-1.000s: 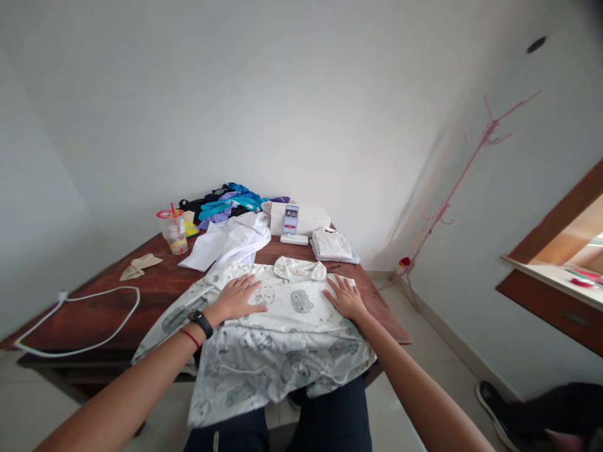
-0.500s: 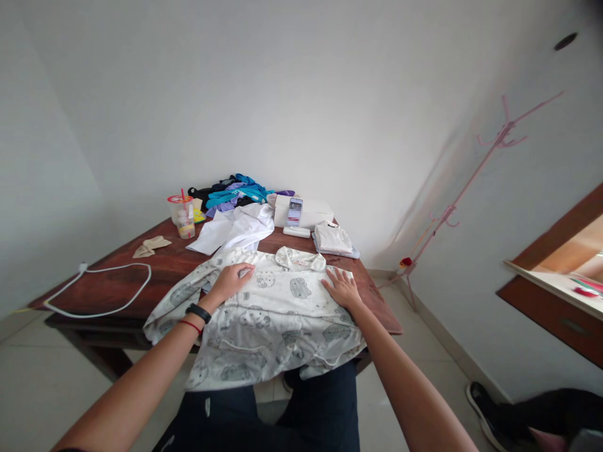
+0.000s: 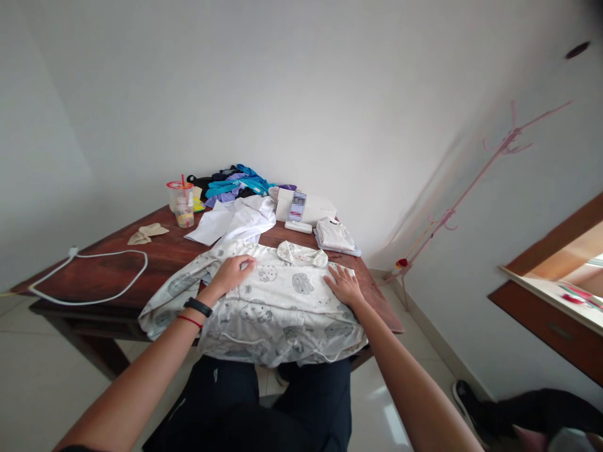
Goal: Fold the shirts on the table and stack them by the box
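A white long-sleeved shirt [image 3: 282,301] with a collar and grey cartoon prints lies across the table's near side. Its lower part hangs over the front edge, above my legs. On the shirt's left part rests my left hand [image 3: 233,273], fingers loosely bent, with a gap between thumb and fingers. My right hand [image 3: 345,285] lies flat with spread fingers on the shirt's right shoulder area. The collar [image 3: 302,253] sits between the two hands, toward the far side. One sleeve [image 3: 172,295] stretches out to the left, partly under my left forearm.
On the brown wooden table [image 3: 106,235] are a white garment [image 3: 235,218], a heap of coloured clothes [image 3: 240,182], a cup with a straw [image 3: 184,207], a phone [image 3: 296,207], a white box [image 3: 320,210], folded clothes [image 3: 335,235], a beige cloth [image 3: 147,233] and a white cable [image 3: 113,252]. A pink coat rack [image 3: 464,194] leans right.
The shirt's hanging lower edge has risen toward the table, showing more of my legs. Both hands stay at nearly the same spots on the shirt. The view has shifted slightly.
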The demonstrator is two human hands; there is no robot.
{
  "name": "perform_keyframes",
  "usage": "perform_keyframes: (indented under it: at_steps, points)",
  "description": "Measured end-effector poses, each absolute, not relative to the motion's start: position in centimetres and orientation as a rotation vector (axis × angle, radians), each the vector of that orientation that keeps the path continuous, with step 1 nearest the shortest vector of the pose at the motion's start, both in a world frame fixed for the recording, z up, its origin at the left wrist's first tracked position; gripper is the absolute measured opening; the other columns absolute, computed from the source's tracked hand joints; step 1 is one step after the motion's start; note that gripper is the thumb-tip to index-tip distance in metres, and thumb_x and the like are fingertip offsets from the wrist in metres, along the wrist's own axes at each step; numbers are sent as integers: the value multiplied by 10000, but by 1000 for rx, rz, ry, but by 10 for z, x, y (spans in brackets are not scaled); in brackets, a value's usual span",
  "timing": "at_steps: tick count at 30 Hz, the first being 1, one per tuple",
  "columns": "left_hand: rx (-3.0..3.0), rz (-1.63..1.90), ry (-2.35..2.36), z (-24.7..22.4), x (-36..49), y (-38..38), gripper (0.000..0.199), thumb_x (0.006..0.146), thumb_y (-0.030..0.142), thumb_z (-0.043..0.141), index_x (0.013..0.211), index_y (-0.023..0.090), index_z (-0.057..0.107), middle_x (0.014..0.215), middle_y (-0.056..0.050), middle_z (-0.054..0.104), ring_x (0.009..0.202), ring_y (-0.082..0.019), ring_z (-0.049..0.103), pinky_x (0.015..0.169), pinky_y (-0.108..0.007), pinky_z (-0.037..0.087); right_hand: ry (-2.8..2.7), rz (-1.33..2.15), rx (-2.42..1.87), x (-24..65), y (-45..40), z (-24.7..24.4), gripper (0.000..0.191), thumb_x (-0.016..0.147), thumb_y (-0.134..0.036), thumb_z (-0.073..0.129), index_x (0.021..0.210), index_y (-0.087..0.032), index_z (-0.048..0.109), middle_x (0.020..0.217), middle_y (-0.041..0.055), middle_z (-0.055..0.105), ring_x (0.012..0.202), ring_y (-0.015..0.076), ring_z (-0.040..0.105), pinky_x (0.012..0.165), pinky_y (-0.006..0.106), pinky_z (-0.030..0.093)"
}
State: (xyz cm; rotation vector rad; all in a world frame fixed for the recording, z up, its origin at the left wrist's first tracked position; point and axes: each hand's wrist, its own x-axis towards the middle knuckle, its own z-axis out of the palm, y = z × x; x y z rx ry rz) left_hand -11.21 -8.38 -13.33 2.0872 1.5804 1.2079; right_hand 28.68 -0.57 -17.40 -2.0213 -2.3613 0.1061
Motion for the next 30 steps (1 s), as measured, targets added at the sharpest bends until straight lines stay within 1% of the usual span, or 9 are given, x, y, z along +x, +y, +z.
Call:
perform_keyframes:
  at_steps: [7,16,23,30]
  points:
    - [2098,1206,1579,-133,-112,-85,382,932,470,489,971,202,757,1041,-81,784,1004,-269,711,920,-327,518,-2360,118,-2044,288,-2,-177,721,995,-714,178,1617,-351,212,1706,43,140,1559,303,129,1222,545,144]
    - [2083,1165,1614,-129,-110,-87,393,924,484,493,998,208,762,1069,-84,784,1017,-280,702,920,-336,520,-2356,87,-2034,289,-3,-177,701,1004,-697,185,1613,-353,233,1702,36,159,1553,311,156,1222,549,152]
    - [2110,1173,1599,-135,-112,-83,386,936,475,490,995,206,761,1082,-82,781,1035,-275,700,946,-334,508,-2329,113,-2004,290,-3,-178,696,1001,-702,204,1601,-357,275,1701,31,162,1556,309,143,1222,547,158]
    - [2086,1180,1592,-132,-111,-84,395,918,495,508,1002,208,765,1072,-81,785,1019,-279,699,945,-340,512,-2321,98,-1995,291,-2,-180,685,1004,-693,226,1592,-349,307,1695,32,191,1551,303,167,1221,539,169]
